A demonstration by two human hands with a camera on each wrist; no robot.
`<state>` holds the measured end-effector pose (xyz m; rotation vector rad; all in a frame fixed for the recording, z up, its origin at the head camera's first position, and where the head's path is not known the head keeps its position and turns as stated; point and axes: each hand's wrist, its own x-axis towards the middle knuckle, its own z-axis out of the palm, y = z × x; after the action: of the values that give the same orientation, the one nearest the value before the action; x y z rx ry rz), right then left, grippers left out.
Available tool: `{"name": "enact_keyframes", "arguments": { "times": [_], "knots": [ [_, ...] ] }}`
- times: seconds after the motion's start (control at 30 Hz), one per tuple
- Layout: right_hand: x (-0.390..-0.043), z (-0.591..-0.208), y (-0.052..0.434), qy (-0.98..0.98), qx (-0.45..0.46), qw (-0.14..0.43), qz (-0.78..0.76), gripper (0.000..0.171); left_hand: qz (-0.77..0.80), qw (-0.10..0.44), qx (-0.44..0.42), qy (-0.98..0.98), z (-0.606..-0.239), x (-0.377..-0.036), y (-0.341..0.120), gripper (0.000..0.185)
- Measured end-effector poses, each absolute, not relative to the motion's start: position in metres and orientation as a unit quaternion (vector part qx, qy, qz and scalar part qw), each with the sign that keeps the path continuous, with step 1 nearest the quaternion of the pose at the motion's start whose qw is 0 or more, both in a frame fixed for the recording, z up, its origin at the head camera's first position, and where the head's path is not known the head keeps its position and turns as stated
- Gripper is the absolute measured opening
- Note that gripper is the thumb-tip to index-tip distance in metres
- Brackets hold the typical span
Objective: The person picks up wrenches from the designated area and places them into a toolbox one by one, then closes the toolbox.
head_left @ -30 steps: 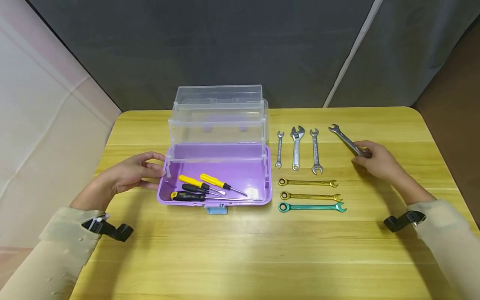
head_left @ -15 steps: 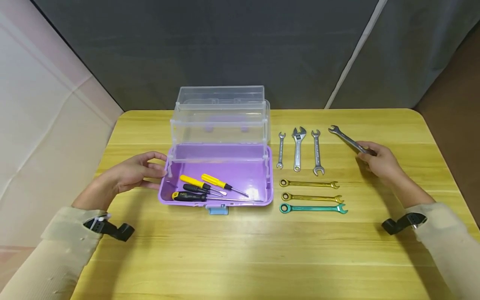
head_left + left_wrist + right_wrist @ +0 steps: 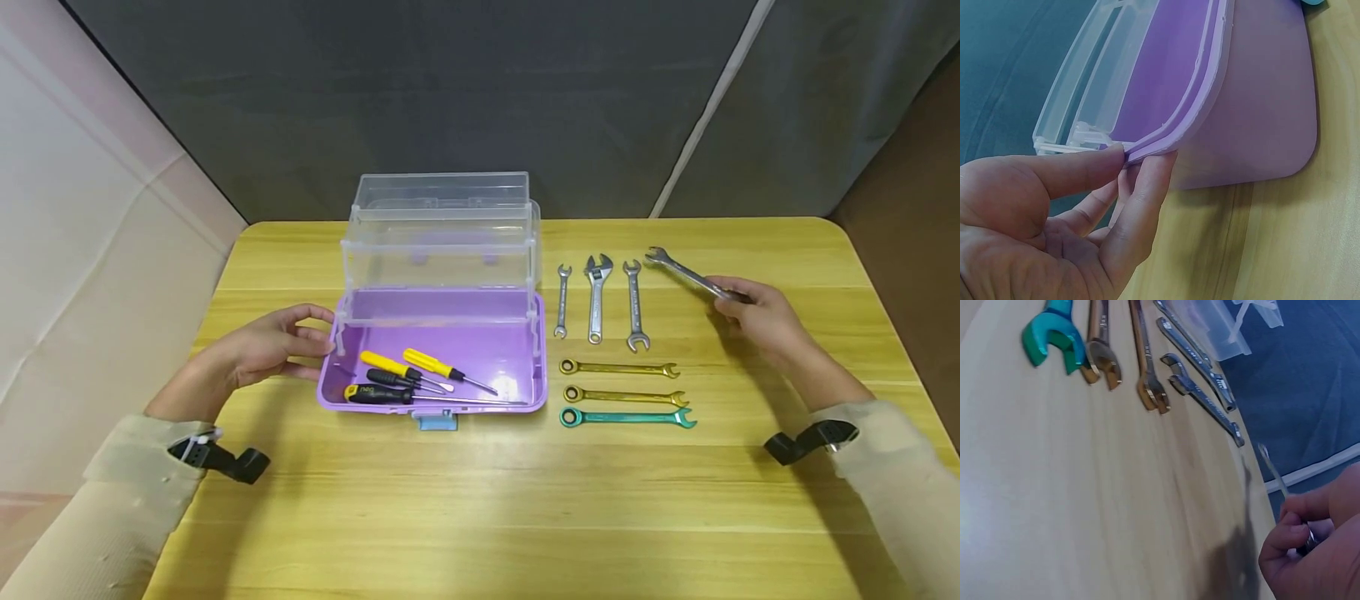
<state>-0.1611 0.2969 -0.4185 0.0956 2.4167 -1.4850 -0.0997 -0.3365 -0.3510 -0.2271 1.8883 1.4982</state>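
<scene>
My left hand (image 3: 262, 346) pinches the left rim of a purple toolbox (image 3: 457, 337); in the left wrist view thumb and fingertip sit on either side of the rim (image 3: 1166, 140). On the right, my right hand (image 3: 768, 317) grips a silver open-end wrench (image 3: 693, 275) by one end, the other end pointing up-left. The wrench's shadow falls apart from it in the right wrist view. Left of it lie a silver double open-end wrench (image 3: 635, 307), an adjustable wrench (image 3: 596, 300) and a small silver wrench (image 3: 562, 302).
Two gold ratchet wrenches (image 3: 618, 367) and a green ratchet wrench (image 3: 628, 417) lie below the silver ones. Several screwdrivers, one with a long shaft (image 3: 390, 395), rest in the toolbox. Clear trays (image 3: 438, 225) stand raised at its back. A dark curtain (image 3: 450, 92) hangs behind the table.
My right hand has lifted the silver wrench slightly, and its far end has swung left toward the double open-end wrench. The left hand keeps its hold on the rim.
</scene>
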Motion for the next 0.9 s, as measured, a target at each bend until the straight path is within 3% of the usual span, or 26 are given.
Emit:
{"name": "enact_keyframes", "arguments": {
  "times": [0.37,0.9],
  "knots": [
    [-0.171,-0.390,0.289,0.850,-0.023,0.123,-0.512,0.040,0.593,0.359,-0.083,0.716,-0.353,-0.101,-0.338,0.031],
    [-0.194,-0.344,0.265,0.858,-0.043,0.142,-0.491,0.040,0.589,0.356,-0.087,0.720,-0.353,-0.101,-0.338,0.032]
  ]
}}
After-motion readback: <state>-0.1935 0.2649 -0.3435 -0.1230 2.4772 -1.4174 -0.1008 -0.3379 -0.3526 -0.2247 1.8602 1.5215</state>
